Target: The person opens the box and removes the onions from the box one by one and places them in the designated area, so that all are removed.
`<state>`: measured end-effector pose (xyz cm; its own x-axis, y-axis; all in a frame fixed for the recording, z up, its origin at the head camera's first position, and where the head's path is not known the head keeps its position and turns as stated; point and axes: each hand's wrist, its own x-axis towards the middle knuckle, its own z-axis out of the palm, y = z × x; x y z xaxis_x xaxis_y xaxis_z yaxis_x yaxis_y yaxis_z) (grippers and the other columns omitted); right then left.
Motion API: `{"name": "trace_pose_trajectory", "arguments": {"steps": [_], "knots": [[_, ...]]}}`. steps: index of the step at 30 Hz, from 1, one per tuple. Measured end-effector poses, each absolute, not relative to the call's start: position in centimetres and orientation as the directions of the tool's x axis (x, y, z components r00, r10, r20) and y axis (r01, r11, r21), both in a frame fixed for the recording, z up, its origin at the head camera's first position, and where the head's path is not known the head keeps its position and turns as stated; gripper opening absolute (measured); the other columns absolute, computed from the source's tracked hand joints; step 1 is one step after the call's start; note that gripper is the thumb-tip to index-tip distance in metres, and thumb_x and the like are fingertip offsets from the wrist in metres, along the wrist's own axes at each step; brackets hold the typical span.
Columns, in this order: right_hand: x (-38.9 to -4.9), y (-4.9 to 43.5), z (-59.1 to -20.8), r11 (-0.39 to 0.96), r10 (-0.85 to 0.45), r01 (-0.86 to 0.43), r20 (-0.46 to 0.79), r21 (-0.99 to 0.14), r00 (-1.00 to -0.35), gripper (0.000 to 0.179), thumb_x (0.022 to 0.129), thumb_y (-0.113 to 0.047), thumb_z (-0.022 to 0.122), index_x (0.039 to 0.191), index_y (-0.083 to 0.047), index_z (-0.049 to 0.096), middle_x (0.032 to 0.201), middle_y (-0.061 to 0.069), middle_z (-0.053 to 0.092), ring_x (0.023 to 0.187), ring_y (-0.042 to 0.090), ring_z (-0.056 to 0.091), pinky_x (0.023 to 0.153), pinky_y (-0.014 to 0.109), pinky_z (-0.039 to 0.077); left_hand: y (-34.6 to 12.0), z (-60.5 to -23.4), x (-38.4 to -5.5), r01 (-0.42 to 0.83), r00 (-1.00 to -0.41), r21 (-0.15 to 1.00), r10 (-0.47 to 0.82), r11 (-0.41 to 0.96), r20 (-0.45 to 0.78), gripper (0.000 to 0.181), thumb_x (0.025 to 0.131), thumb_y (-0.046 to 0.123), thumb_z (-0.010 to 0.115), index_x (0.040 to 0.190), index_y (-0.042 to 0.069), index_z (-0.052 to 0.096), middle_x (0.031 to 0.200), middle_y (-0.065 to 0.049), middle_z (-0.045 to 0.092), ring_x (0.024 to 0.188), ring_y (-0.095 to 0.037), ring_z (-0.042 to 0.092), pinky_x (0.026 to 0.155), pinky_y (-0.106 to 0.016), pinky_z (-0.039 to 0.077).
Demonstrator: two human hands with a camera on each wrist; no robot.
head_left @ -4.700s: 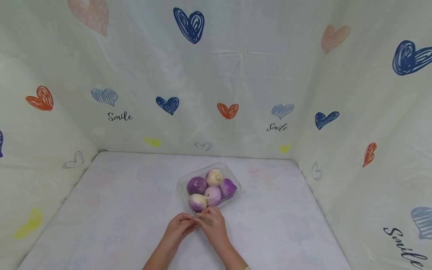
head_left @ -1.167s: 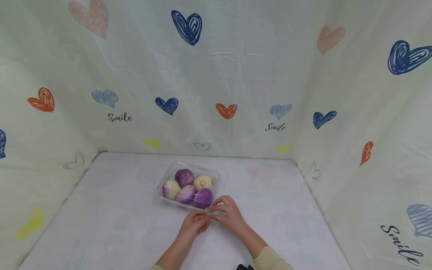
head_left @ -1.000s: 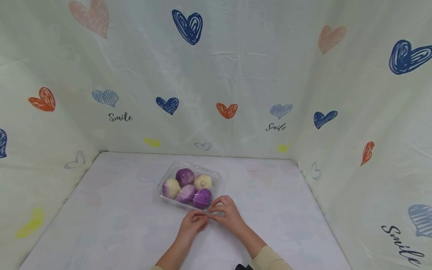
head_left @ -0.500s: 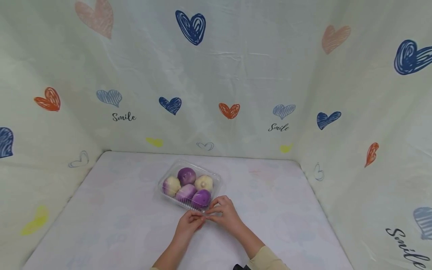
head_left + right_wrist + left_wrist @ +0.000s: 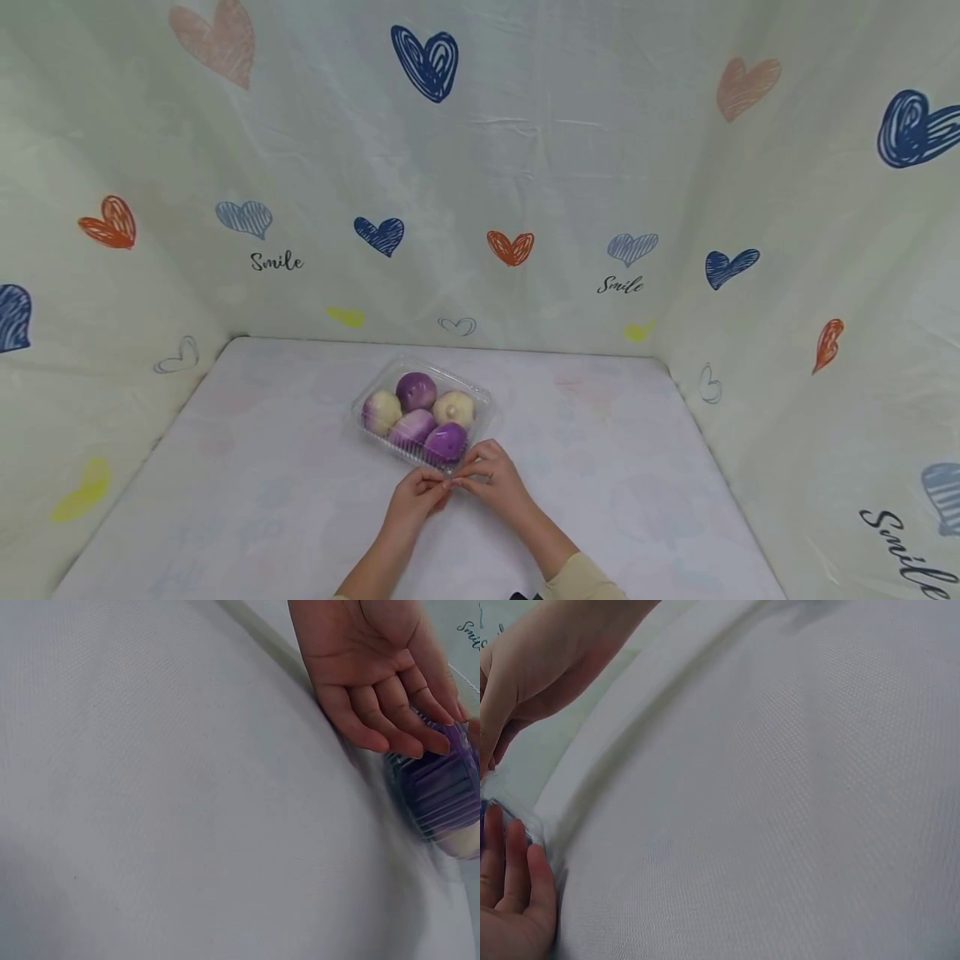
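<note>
A clear plastic lidded container (image 5: 405, 365) sits on the white table, holding several round purple-and-cream vegetables (image 5: 414, 429). It lies at a slant, one corner toward the person. At that near corner my left hand (image 5: 412, 500) pinches the edge between thumb and forefinger. From the other side my right hand (image 5: 497, 485) pinches the same corner, its fingertips almost meeting those of the left. The right wrist view shows the container's ribbed side (image 5: 435, 787) close up, with fingers against it. The bit of edge between the fingertips is mostly hidden.
The white-covered table (image 5: 645, 467) reaches back to a pale curtain (image 5: 562, 167) printed with hearts and the word Smile, which also hangs along both sides. A beige sleeve (image 5: 581, 579) covers the right forearm, with a small black object (image 5: 525, 596) beside it.
Since the oldest frame the container has turned and shifted left, and the hands have gone to another corner. In the last second they slid slightly left along the near edge, to that corner.
</note>
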<state>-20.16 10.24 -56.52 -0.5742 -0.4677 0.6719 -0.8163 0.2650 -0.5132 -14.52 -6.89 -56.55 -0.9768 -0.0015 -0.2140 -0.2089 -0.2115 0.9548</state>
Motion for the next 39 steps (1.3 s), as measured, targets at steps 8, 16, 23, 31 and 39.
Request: {"name": "trace_pose_trajectory", "arguments": {"steps": [8,16,23,31,39], "knots": [[-19.6,9.5,-56.5,0.223,-0.432,-0.800,0.679,-0.557,-0.594,0.012,0.071,0.005,0.080,0.079,-0.002,0.074,0.080,0.007,0.061,0.079,0.024,0.057,0.075,0.026,0.047,-6.9,-56.5,-14.6,-0.229,-0.972,0.930,0.015,-0.287,-0.235,0.008,0.092,0.000,0.063,0.095,-0.002,0.055,0.089,-0.006,0.070,0.081,-0.013,0.066,0.073,-0.025,0.053],[-17.9,8.9,-53.1,0.241,-0.427,-0.737,0.613,-0.632,-0.665,0.011,0.072,0.009,0.077,0.078,0.002,0.071,0.077,0.012,0.060,0.076,0.029,0.056,0.074,0.023,0.044,-6.6,-56.5,-14.7,-0.243,-0.968,0.905,0.022,-0.350,-0.252,0.009,0.092,-0.006,0.057,0.092,0.000,0.049,0.084,-0.006,0.069,0.079,-0.014,0.067,0.076,-0.028,0.054],[-17.6,8.8,-52.6,0.256,-0.411,-0.700,0.581,-0.666,-0.703,0.006,0.076,0.004,0.075,0.077,0.003,0.069,0.077,0.012,0.060,0.077,0.030,0.057,0.075,0.024,0.045,-6.3,-56.5,-15.0,-0.232,-0.968,0.901,-0.002,-0.368,-0.250,0.013,0.090,-0.007,0.056,0.088,0.001,0.047,0.080,-0.004,0.067,0.077,-0.012,0.066,0.075,-0.026,0.054],[-17.8,8.6,-52.4,0.214,-0.399,-0.719,0.613,-0.661,-0.682,0.009,0.074,0.010,0.074,0.077,0.004,0.069,0.075,0.013,0.059,0.075,0.030,0.057,0.073,0.025,0.045,-6.4,-56.5,-14.9,-0.227,-0.970,0.894,0.003,-0.386,-0.244,0.015,0.090,-0.007,0.058,0.087,0.002,0.046,0.083,-0.005,0.068,0.080,-0.013,0.067,0.079,-0.028,0.054],[-17.9,9.3,-52.0,0.196,-0.404,-0.705,0.599,-0.682,-0.692,0.005,0.080,0.004,0.073,0.079,0.004,0.068,0.078,0.014,0.061,0.077,0.031,0.058,0.075,0.026,0.048,-7.4,-56.6,-14.3,-0.211,-0.974,0.912,-0.004,-0.351,-0.227,0.017,0.090,-0.006,0.061,0.103,-0.006,0.050,0.092,-0.013,0.071,0.085,-0.015,0.068,0.082,-0.030,0.053]]}}
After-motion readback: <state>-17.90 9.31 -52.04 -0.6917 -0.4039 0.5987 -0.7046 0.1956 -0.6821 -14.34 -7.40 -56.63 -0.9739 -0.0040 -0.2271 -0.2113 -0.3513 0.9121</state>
